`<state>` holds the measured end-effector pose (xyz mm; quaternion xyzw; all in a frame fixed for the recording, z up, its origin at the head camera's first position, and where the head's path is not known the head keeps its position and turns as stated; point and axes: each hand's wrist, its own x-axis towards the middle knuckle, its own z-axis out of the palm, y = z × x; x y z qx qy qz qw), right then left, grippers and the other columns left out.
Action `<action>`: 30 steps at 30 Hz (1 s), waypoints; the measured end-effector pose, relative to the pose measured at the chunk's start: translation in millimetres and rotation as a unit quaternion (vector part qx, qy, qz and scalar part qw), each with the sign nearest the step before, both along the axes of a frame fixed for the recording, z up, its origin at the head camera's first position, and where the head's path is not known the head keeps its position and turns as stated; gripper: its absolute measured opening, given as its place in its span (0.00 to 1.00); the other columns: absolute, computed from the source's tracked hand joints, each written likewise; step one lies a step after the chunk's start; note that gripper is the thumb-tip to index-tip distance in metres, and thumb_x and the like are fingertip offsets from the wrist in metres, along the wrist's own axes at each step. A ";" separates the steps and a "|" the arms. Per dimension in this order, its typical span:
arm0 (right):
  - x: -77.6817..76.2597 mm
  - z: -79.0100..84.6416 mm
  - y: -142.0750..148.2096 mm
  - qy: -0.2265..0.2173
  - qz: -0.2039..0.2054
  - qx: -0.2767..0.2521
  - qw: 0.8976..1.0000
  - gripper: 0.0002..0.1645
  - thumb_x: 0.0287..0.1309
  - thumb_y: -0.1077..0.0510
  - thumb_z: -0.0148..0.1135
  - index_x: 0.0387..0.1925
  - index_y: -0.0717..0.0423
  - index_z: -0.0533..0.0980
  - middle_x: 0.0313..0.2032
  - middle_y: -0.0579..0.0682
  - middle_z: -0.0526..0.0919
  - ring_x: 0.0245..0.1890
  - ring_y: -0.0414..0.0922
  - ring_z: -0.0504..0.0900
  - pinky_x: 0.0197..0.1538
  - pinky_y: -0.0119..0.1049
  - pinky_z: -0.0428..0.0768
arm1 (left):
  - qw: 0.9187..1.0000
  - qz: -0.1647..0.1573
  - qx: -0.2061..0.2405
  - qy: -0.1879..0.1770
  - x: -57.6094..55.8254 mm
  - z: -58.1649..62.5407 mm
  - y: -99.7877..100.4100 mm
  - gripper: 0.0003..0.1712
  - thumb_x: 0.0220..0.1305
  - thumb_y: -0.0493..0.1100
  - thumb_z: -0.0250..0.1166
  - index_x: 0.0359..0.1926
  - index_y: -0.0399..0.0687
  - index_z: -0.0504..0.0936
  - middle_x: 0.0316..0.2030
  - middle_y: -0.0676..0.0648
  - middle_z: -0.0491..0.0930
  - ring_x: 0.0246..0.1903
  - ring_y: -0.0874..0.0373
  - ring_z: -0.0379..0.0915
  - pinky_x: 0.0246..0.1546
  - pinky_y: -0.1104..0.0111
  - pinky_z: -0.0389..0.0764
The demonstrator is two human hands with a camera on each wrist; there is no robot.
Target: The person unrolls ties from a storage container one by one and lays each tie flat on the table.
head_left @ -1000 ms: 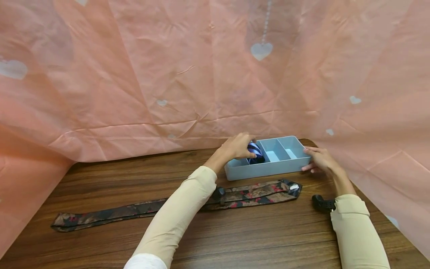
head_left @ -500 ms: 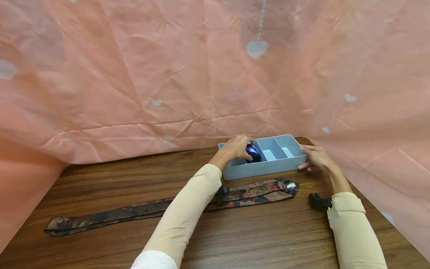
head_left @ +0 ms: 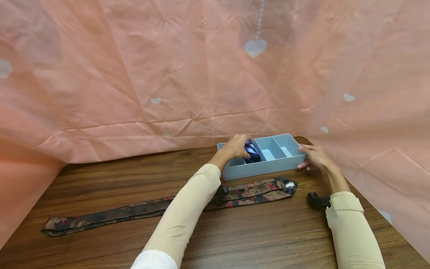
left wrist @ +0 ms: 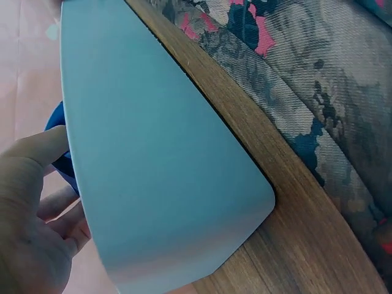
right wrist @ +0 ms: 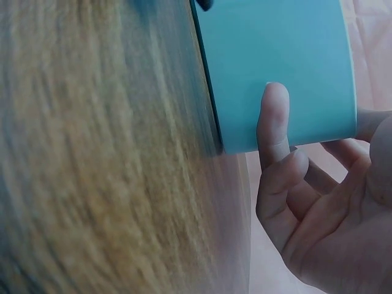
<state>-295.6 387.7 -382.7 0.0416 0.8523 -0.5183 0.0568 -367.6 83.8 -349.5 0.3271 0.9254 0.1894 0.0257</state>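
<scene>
Blue box (head_left: 265, 169) shows compartments (head_left: 270, 145) only in the head view.

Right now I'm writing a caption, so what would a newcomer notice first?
Probably the pink curtain with pale hearts, beyond the table. Next, the light blue box near the table's far edge, where the left hand grips a striped roll in one compartment. Then comes the long flowered tie lying in front of the box.
</scene>
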 end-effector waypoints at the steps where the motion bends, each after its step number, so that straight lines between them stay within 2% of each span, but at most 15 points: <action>1: 0.2 -0.2 0.0 0.000 -0.001 0.000 1.000 0.38 0.82 0.51 0.41 0.78 0.73 0.47 0.55 0.86 0.71 0.25 0.42 0.89 0.24 0.32 0.79 | 1.000 -0.001 0.005 -0.001 0.6 0.3 -0.5 0.31 0.61 0.41 0.77 0.65 0.48 0.80 0.61 0.44 0.79 0.55 0.53 0.76 0.53 0.63 0.78; 5: 0.5 -0.8 -0.4 0.000 -0.002 -0.002 1.000 0.38 0.82 0.51 0.41 0.78 0.73 0.47 0.57 0.87 0.69 0.25 0.41 0.88 0.25 0.32 0.79 | 1.000 0.000 0.030 -0.007 1.1 1.8 -3.1 0.31 0.59 0.40 0.78 0.64 0.49 0.80 0.61 0.43 0.80 0.55 0.51 0.76 0.54 0.61 0.77; 8: -0.4 -1.0 -1.0 -0.002 -0.001 -0.005 1.000 0.38 0.82 0.52 0.41 0.78 0.73 0.47 0.57 0.87 0.69 0.26 0.41 0.88 0.25 0.32 0.79 | 0.997 -0.002 0.074 -0.024 -0.1 3.9 -6.6 0.30 0.57 0.36 0.78 0.62 0.46 0.81 0.60 0.42 0.82 0.57 0.49 0.77 0.57 0.62 0.75; 12: -1.5 -0.7 -1.4 -0.004 0.001 -0.006 1.000 0.38 0.82 0.52 0.41 0.78 0.73 0.47 0.57 0.86 0.70 0.26 0.41 0.89 0.26 0.32 0.79 | 0.987 -0.017 0.150 -0.062 -2.0 8.5 -12.4 0.29 0.54 0.30 0.77 0.59 0.39 0.82 0.58 0.39 0.84 0.59 0.47 0.78 0.60 0.65 0.74; 15: -1.3 -0.2 -0.8 -0.006 0.002 -0.003 1.000 0.38 0.83 0.51 0.40 0.78 0.73 0.46 0.58 0.87 0.68 0.26 0.41 0.88 0.26 0.32 0.80 | 0.978 -0.019 0.193 -0.073 -2.7 12.3 -16.2 0.29 0.53 0.29 0.77 0.58 0.38 0.82 0.57 0.39 0.84 0.58 0.45 0.77 0.60 0.64 0.75; 22: -1.7 -1.6 0.2 -0.007 0.004 0.003 1.000 0.38 0.83 0.50 0.39 0.78 0.73 0.45 0.59 0.88 0.66 0.26 0.41 0.89 0.27 0.33 0.80 | 0.961 -0.026 0.261 -0.090 -1.9 16.5 -25.7 0.33 0.51 0.27 0.78 0.60 0.38 0.82 0.58 0.38 0.82 0.57 0.42 0.76 0.60 0.61 0.76; 25: -2.4 -2.4 -0.7 -0.006 0.003 0.003 1.000 0.38 0.83 0.51 0.40 0.78 0.73 0.46 0.59 0.88 0.67 0.26 0.41 0.89 0.27 0.33 0.80 | 0.949 -0.036 0.296 -0.104 0.7 16.9 -33.3 0.34 0.50 0.26 0.78 0.60 0.35 0.81 0.58 0.36 0.82 0.55 0.41 0.77 0.56 0.64 0.77; 30: -3.9 -2.2 -1.9 -0.006 0.007 0.001 1.000 0.38 0.83 0.50 0.39 0.78 0.72 0.45 0.61 0.88 0.65 0.26 0.41 0.88 0.27 0.33 0.80 | 0.917 -0.050 0.367 -0.146 6.8 18.4 -50.3 0.35 0.50 0.22 0.76 0.61 0.30 0.78 0.57 0.30 0.80 0.51 0.39 0.81 0.38 0.66 0.84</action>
